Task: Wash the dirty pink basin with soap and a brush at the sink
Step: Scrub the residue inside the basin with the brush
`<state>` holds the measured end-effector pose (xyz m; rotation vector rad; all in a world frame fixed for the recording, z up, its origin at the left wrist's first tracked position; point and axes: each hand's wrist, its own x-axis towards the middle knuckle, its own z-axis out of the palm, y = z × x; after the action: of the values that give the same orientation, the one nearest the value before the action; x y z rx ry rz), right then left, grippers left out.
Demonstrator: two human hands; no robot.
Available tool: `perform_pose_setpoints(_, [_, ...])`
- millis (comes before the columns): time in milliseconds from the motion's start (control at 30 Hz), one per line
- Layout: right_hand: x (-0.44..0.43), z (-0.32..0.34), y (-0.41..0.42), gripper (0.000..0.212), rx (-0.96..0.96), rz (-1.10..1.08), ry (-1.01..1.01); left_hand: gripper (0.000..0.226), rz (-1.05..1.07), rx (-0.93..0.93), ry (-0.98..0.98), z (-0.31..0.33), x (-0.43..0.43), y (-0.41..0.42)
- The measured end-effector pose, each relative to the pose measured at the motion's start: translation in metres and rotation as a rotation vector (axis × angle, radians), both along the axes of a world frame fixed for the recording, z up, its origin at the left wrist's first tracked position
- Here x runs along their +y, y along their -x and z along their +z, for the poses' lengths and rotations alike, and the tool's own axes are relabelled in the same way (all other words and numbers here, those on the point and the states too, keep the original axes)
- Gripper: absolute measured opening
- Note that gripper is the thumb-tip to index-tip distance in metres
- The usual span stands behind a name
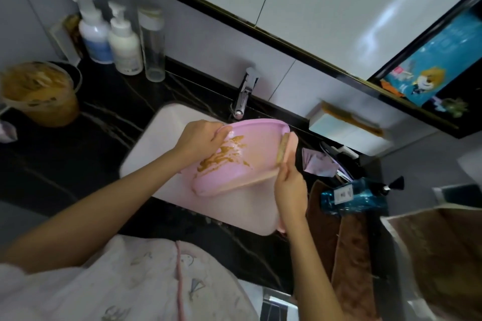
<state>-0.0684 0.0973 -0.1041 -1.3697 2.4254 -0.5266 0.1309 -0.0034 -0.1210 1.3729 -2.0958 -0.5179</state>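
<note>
The pink basin (258,138) is tilted over the white sink (161,138), smeared inside with yellow-brown dirt (224,155). My left hand (200,139) grips its left rim. My right hand (289,185) holds a pink brush (285,148) by its handle, the bristles pressed against the basin's right inner wall near the rim. The chrome tap (245,94) stands just behind the basin; I see no water running.
Two white pump bottles (122,41) and a clear tube stand at the back left on the black counter. A tub of brown paste (39,94) sits far left. A blue bottle (357,195) lies right of the sink beside brown towels (349,255). A wall soap tray (347,128) hangs at right.
</note>
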Motion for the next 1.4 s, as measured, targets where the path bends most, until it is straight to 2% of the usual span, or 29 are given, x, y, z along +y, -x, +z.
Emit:
perform_pose_setpoints(100, [0.01, 0.0, -0.037, 0.053, -0.029, 0.111, 0.052, 0.048, 0.034, 0.016, 0.013, 0.003, -0.009, -0.004])
perform_pose_setpoints(200, [0.036, -0.008, -0.037, 0.054, 0.099, 0.309, 0.066, 0.05, 0.039, 0.023, 0.014, 0.002, -0.014, -0.008])
perform_pose_setpoints(233, [0.033, -0.009, -0.024, 0.053, 0.105, 0.269, 0.066, 0.049, 0.033, 0.022, 0.01, 0.002, -0.013, -0.007])
perform_pose_setpoints(333, [0.003, -0.012, 0.003, 0.05, -0.038, -0.004, 0.037, 0.045, 0.041, 0.011, 0.007, 0.0, -0.011, -0.002])
perform_pose_setpoints(400, [0.001, -0.009, -0.016, 0.05, -0.09, -0.027, 0.083, 0.045, 0.06, 0.011, -0.002, 0.002, -0.013, -0.003])
perform_pose_setpoints(533, [0.04, -0.021, -0.045, 0.054, 0.083, 0.314, 0.175, 0.047, 0.079, 0.02, -0.036, 0.004, -0.02, -0.01])
perform_pose_setpoints(600, [0.027, -0.03, -0.019, 0.052, 0.059, 0.186, 0.179, 0.043, 0.078, 0.012, -0.041, 0.005, -0.02, -0.008])
perform_pose_setpoints(667, [0.002, -0.03, -0.001, 0.049, -0.093, -0.032, 0.124, 0.04, 0.076, 0.011, -0.033, 0.008, -0.021, -0.005])
perform_pose_setpoints(733, [-0.005, -0.023, -0.012, 0.05, -0.171, -0.064, 0.169, 0.042, 0.085, 0.01, -0.035, 0.009, -0.025, -0.004])
perform_pose_setpoints(800, [0.011, -0.022, -0.041, 0.052, -0.104, 0.104, 0.222, 0.044, 0.095, 0.021, -0.041, 0.009, -0.029, -0.006])
perform_pose_setpoints(900, [0.036, -0.031, -0.047, 0.057, 0.138, 0.374, 0.245, 0.044, 0.081, 0.016, -0.074, 0.007, -0.031, -0.007])
perform_pose_setpoints(967, [0.021, -0.034, -0.019, 0.053, 0.139, 0.293, 0.245, 0.044, 0.053, 0.036, -0.1, 0.008, -0.03, -0.005])
perform_pose_setpoints(1067, [-0.002, -0.029, -0.006, 0.05, -0.129, 0.048, 0.218, 0.047, 0.034, 0.068, -0.157, 0.007, -0.033, -0.008])
perform_pose_setpoints(1100, [-0.003, -0.027, -0.015, 0.051, -0.148, 0.03, 0.25, 0.047, 0.03, 0.085, -0.184, 0.008, -0.036, -0.01])
perform_pose_setpoints(1133, [0.0, -0.028, -0.027, 0.052, -0.143, 0.046, 0.281, 0.048, 0.024, 0.1, -0.208, 0.01, -0.038, -0.011])
perform_pose_setpoints(1200, [0.019, -0.037, -0.053, 0.053, -0.021, 0.215, 0.309, 0.049, 0.009, 0.121, -0.24, 0.011, -0.043, -0.014])
perform_pose_setpoints(1267, [0.035, -0.05, -0.053, 0.056, 0.117, 0.358, 0.282, 0.049, -0.002, 0.122, -0.254, 0.012, -0.044, -0.016])
perform_pose_setpoints(1300, [0.032, -0.055, -0.043, 0.054, 0.138, 0.353, 0.285, 0.049, -0.008, 0.128, -0.255, 0.011, -0.043, -0.015])
perform_pose_setpoints(1333, [0.024, -0.057, -0.029, 0.051, 0.133, 0.294, 0.295, 0.049, -0.009, 0.133, -0.252, 0.011, -0.041, -0.015])
perform_pose_setpoints(1400, [0.002, -0.049, -0.015, 0.046, -0.048, 0.027, 0.295, 0.049, -0.008, 0.133, -0.243, 0.011, -0.039, -0.014])
